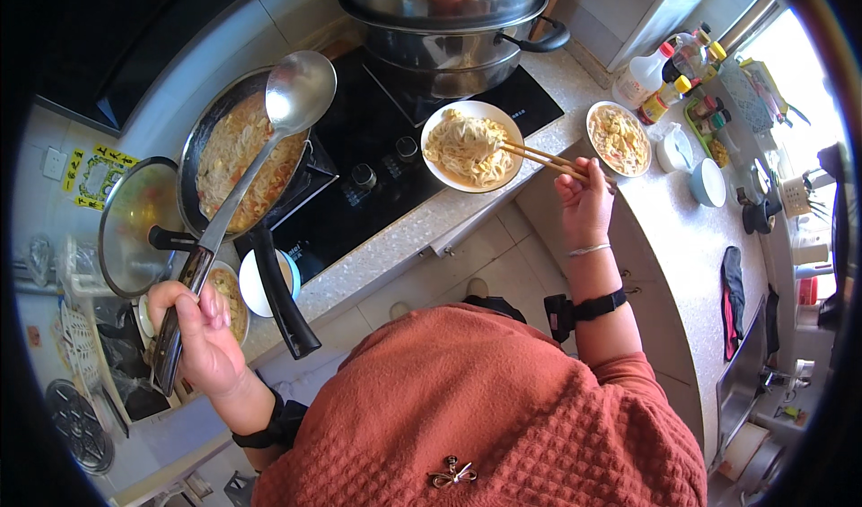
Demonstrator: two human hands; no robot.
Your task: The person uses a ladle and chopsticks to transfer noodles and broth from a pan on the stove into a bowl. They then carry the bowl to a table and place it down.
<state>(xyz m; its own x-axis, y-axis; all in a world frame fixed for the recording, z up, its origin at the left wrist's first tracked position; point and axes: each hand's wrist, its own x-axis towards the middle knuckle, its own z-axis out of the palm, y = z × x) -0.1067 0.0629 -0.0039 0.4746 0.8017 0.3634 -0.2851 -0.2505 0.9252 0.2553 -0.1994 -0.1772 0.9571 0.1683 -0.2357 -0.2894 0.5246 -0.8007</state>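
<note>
My left hand [205, 335] grips the dark handle of a steel ladle [301, 93], whose bowl is raised over the far rim of a black frying pan [288, 298]. Noodles in a reddish broth [232, 157] fill the pan. In my right hand [584, 197] are wooden chopsticks [549, 160], their tips in the noodles [468, 146] of a white bowl [444, 182]. That bowl sits at the front right of the black cooktop [380, 207]. A second bowl of noodles [618, 138] stands on the counter beyond my right hand.
A large lidded steel pot [441, 49] occupies the back burner. Left of the pan are a glass lid [138, 227], another noodle bowl [229, 291] and a white-and-blue bowl [259, 285]. Seasoning bottles [643, 76] and a light blue bowl [708, 182] line the right counter [673, 237].
</note>
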